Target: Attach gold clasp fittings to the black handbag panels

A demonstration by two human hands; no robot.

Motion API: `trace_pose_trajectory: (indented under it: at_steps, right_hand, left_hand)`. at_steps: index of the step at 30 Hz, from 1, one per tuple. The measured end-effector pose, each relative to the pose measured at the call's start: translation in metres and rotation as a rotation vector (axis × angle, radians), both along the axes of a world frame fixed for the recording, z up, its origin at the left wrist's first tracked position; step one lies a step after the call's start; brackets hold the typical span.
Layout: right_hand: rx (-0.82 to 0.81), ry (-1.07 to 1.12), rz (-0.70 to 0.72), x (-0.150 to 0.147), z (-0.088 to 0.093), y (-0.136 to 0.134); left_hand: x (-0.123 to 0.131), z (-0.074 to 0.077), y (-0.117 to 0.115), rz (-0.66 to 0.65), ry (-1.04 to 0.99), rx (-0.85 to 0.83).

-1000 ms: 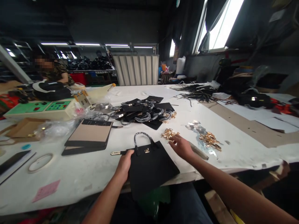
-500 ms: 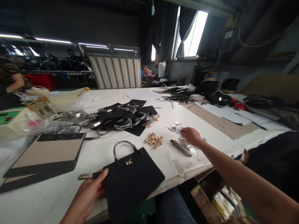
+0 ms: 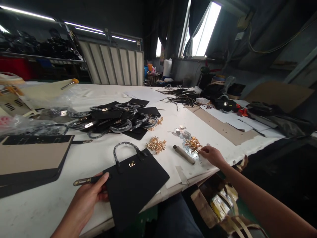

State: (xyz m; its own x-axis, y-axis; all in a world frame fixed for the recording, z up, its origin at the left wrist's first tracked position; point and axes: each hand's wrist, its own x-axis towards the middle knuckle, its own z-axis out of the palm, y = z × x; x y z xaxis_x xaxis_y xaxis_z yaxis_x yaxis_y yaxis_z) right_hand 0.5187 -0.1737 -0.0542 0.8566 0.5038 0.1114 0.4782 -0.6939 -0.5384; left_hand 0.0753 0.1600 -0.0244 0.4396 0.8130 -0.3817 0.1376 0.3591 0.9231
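The left hand (image 3: 86, 198) grips, thumb on top, the left edge of a flat black bag panel (image 3: 136, 186) with a looped, plastic-wrapped handle (image 3: 125, 144); the panel overhangs the near edge of the white bench (image 3: 29, 211). The right hand (image 3: 210, 155), fingertips drawn together, is at a heap of slim gold metal pieces (image 3: 193, 143); I cannot tell whether it pinches one.

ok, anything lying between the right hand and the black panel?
Yes: a grey-brown stick and some silvery bits lie on the table between right hand and black panel. All low, so reaching over looks easy.
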Motion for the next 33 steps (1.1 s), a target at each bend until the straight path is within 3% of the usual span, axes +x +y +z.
trace_pose_trajectory:
  at_steps: [5,8,11,15,18,20,24,33]
  right_hand:
    - [0.158,0.033,-0.04,-0.013,0.022,0.008]
    - [0.334,0.168,0.016,-0.044,0.039,0.029]
    - [0.527,0.447,0.196,-0.103,0.049,0.074]
    - [0.551,0.748,0.489,-0.208,0.05,0.151]
    - [0.504,0.73,0.641,-0.273,0.042,0.198]
    - [0.465,0.606,0.68,-0.298,0.036,0.218]
    - [0.399,0.478,0.65,-0.309,0.028,0.226]
    - [0.385,0.469,0.601,-0.307,0.022,0.221]
  left_hand:
    - [-0.005,-0.005,-0.002,-0.008,-0.06,0.014]
    - [-0.007,-0.005,-0.004,-0.036,-0.088,0.015]
    - [-0.011,-0.006,-0.007,-0.054,-0.127,0.011]
    - [-0.015,-0.008,-0.01,-0.05,-0.182,0.012]
    - [-0.017,-0.01,-0.013,-0.007,-0.206,0.013]
    - [-0.018,-0.011,-0.015,0.027,-0.221,0.015]
    - [-0.019,-0.013,-0.018,0.06,-0.255,0.011]
    - [-0.015,-0.017,-0.018,0.011,-0.311,-0.01]
